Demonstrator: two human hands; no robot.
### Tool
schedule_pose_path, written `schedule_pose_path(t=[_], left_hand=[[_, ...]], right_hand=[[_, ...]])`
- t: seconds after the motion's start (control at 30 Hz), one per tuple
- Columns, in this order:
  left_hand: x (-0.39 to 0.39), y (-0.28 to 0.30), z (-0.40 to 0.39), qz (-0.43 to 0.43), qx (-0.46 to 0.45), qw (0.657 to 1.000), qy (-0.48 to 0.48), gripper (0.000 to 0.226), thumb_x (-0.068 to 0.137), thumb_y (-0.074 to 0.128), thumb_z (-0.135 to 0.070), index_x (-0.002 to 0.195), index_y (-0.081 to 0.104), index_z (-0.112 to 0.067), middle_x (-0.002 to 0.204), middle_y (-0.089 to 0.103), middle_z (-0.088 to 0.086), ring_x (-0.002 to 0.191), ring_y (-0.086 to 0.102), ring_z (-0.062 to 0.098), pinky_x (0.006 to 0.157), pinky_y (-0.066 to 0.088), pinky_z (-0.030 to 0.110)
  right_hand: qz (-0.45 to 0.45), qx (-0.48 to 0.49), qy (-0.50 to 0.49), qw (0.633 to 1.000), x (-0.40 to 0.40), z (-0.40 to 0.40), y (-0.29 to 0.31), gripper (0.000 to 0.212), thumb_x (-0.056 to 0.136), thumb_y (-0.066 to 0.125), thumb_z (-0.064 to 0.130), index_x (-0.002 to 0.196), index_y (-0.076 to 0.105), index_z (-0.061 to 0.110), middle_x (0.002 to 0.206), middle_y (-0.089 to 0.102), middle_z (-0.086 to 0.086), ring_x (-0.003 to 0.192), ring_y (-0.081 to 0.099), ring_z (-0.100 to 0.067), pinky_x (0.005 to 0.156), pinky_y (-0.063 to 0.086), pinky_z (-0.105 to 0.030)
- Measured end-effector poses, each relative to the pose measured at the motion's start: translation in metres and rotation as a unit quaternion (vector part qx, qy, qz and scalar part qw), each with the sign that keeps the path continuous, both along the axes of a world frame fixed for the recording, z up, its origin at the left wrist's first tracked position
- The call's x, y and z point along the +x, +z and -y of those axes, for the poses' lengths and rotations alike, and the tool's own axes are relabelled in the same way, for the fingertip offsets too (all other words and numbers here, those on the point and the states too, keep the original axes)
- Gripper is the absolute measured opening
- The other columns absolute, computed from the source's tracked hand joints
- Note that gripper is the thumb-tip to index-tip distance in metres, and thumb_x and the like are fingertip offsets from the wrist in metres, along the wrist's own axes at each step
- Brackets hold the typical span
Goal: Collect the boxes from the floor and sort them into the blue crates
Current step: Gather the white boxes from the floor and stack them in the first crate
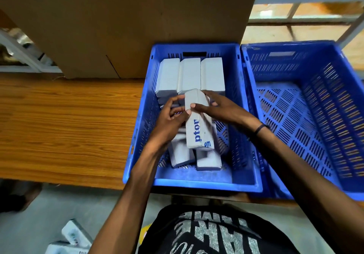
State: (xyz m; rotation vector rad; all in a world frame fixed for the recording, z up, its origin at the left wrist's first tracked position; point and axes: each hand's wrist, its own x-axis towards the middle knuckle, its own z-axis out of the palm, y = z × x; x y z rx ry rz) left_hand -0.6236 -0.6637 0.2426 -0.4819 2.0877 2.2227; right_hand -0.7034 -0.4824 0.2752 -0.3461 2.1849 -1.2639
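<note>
A few boxes (73,234) lie on the floor at lower left, while the left hand (169,119) and right hand (218,109) both grip one box (196,123) above the left crate (137,135), apparently to lay it alongside the row already packed there (190,75), and the right crate (346,100) holds nothing.

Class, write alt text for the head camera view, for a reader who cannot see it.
Both hands, left hand and right hand, hold a white box over the left blue crate, which already holds a row of white boxes. The right blue crate is empty, and more boxes lie on the floor.
</note>
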Motion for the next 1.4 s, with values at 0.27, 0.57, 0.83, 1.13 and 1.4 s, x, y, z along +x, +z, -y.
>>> schedule_pose_path(t=[0.27, 0.57, 0.83, 1.13, 1.4], left_hand=[[0.008, 0.012, 0.004, -0.052, 0.001, 0.998, -0.042, 0.064, 0.085, 0.081, -0.032, 0.144, 0.055, -0.035, 0.145, 0.059, 0.003, 0.131, 0.06, 0.018, 0.112, 0.047, 0.049], [-0.004, 0.03, 0.005, -0.045, -0.033, 0.994, -0.089, 0.105, 0.066, 0.096, -0.013, 0.153, 0.042, -0.039, 0.152, 0.05, -0.011, 0.128, 0.061, 0.015, 0.099, 0.058, 0.042], [-0.017, 0.033, 0.005, -0.08, -0.165, 0.981, -0.055, 0.119, 0.055, 0.102, -0.019, 0.154, 0.04, -0.034, 0.15, 0.048, -0.013, 0.127, 0.054, 0.0, 0.094, 0.056, 0.022], [-0.032, 0.023, 0.003, -0.123, -0.247, 0.961, 0.027, 0.104, 0.058, 0.101, -0.02, 0.149, 0.052, -0.016, 0.149, 0.05, -0.004, 0.132, 0.052, 0.007, 0.094, 0.054, 0.016], [-0.04, 0.024, 0.006, -0.152, -0.253, 0.954, 0.054, 0.074, 0.067, 0.097, -0.019, 0.134, 0.066, -0.01, 0.146, 0.056, -0.003, 0.124, 0.061, 0.007, 0.099, 0.055, 0.023]], right_hand=[[0.096, -0.198, -0.065, 0.973, -0.018, 0.014, 0.001, 0.05, 0.103, 0.057, 0.028, 0.151, 0.042, 0.031, 0.102, 0.077, 0.003, 0.081, 0.075, -0.015, 0.07, 0.055, -0.024], [0.058, -0.225, -0.123, 0.965, -0.035, 0.017, 0.006, 0.038, 0.108, 0.048, 0.023, 0.146, 0.048, 0.025, 0.098, 0.076, 0.004, 0.076, 0.072, -0.006, 0.062, 0.055, -0.022], [-0.024, -0.223, -0.132, 0.966, -0.049, 0.008, 0.002, 0.036, 0.104, 0.058, 0.029, 0.139, 0.052, 0.029, 0.113, 0.072, -0.011, 0.104, 0.073, -0.021, 0.086, 0.059, -0.038], [-0.075, -0.193, -0.128, 0.97, -0.06, 0.008, 0.001, 0.033, 0.103, 0.058, 0.04, 0.135, 0.058, 0.033, 0.13, 0.065, 0.002, 0.111, 0.07, -0.014, 0.089, 0.058, -0.031], [-0.094, -0.167, -0.092, 0.977, -0.061, 0.002, 0.002, 0.043, 0.103, 0.058, 0.039, 0.143, 0.056, 0.025, 0.14, 0.061, 0.008, 0.118, 0.066, -0.008, 0.103, 0.054, -0.038]])
